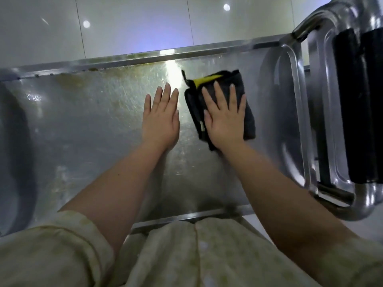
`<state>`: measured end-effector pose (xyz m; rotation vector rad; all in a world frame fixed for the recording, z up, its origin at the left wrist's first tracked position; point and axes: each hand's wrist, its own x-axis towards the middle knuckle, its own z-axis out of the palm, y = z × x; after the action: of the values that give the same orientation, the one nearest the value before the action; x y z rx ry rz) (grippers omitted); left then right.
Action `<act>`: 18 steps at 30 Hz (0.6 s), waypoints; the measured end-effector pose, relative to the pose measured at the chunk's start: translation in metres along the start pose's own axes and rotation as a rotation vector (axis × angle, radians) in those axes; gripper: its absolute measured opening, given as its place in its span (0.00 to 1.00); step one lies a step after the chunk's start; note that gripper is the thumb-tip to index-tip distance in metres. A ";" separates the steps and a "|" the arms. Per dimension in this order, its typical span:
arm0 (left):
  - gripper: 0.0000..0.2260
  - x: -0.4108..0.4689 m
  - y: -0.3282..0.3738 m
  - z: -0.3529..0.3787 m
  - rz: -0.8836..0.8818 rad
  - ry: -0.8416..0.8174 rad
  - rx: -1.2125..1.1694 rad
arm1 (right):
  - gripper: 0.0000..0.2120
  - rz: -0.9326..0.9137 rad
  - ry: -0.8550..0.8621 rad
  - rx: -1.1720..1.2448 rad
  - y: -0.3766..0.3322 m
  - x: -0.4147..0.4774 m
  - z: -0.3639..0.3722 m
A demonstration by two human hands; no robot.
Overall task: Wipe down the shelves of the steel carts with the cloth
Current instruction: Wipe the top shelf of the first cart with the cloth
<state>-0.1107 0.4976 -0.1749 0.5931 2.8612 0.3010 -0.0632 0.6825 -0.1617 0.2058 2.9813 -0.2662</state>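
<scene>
**A:** Pale shirt [186, 255] pressed right up to the shelf [93, 131], both arms out over it. Right hand [224, 121] lies flat on the black cloth [249, 121], fingers straight, pressing rather than gripping.

**B:** And the left hand [161, 121]?

**A:** Flat on bare steel just beside the cloth, holding nothing. The cloth's folded, long side pointing away toward the far rim, at the handle [331, 30] end. The brown grime [83, 76] sits along that rim, off to the left, so I'd guess it sweeps leftward.
</scene>
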 end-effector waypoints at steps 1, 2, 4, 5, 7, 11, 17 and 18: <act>0.24 0.000 0.000 -0.001 -0.002 -0.001 -0.001 | 0.26 -0.007 0.005 0.010 0.004 -0.039 0.005; 0.24 0.000 0.000 -0.001 -0.003 -0.001 -0.006 | 0.26 -0.009 0.000 0.007 0.009 -0.079 0.010; 0.24 0.000 0.000 -0.003 -0.004 -0.008 -0.025 | 0.27 -0.017 -0.061 -0.033 0.018 -0.157 0.018; 0.24 0.000 0.000 -0.004 -0.004 -0.014 -0.033 | 0.27 -0.022 -0.107 -0.053 0.022 -0.187 0.020; 0.24 0.000 0.002 -0.005 -0.007 -0.016 -0.024 | 0.27 -0.043 -0.188 -0.070 0.028 -0.212 0.019; 0.24 0.002 0.003 -0.009 -0.022 -0.023 -0.015 | 0.26 -0.082 -0.161 -0.054 0.028 -0.141 0.009; 0.24 0.002 0.004 -0.010 -0.022 -0.031 0.008 | 0.26 0.154 -0.073 0.001 0.042 0.064 -0.019; 0.24 0.002 0.004 -0.010 -0.022 -0.029 0.008 | 0.26 0.191 -0.077 0.002 0.043 0.082 -0.021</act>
<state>-0.1135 0.5007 -0.1644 0.5622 2.8409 0.2755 -0.1401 0.7389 -0.1605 0.4668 2.8589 -0.2487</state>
